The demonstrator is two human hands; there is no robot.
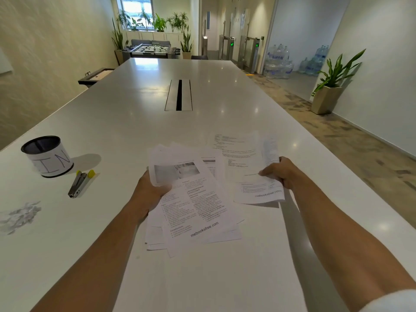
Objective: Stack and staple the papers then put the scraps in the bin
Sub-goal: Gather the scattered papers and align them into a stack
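Both hands clamp paper: left hand (150, 190) grips fanned papers (193, 208), right hand (281, 171) another sheet (252, 167); misaligned edges risk a crooked staple.

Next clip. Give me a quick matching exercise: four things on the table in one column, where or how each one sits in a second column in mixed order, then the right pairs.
Things:
1. bin
2. stapler
3. scraps
4. single sheet

Places or states:
A. held in the right hand
B. loose pile near the table's left edge
C. upright, at far left, a paper label round it
D. lying flat just in front of the bin

Pairs: 1-C, 2-D, 3-B, 4-A
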